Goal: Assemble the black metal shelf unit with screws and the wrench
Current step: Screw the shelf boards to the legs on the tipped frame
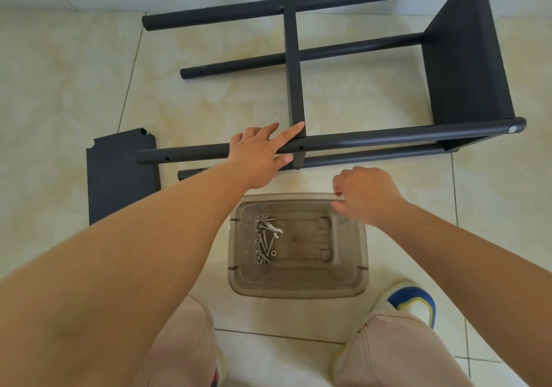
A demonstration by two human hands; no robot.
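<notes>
The black metal shelf unit (466,58) lies on its side on the tiled floor (74,88), filling the view from 12 to 3 o'clock, its four round posts running leftward from a flat panel at the right end. A second shelf panel (294,67) stands edge-on across the posts near the middle. The left hand (263,153) rests on the near upper post (373,137) at the centre of the view, fingers stretched out and fairly straight, the index fingertip touching the lower corner of the middle panel and the thumb tucked under the post; it lies on the post more than it clasps it. The right hand (366,195) hovers at about 4 o'clock from the left one, over the far rim of a clear plastic bin (355,285), its fingers curled inward; whether they pinch anything small cannot be told. Inside the bin, toward its left side, lie the screws (264,249) in a loose heap with the wrench (273,229) among them. A loose shelf panel (122,183) lies flat on the floor at 9 o'clock, just under the free end of the near post. The person's knees and a blue and yellow shoe (413,300) show at 6 and 5 o'clock.
</notes>
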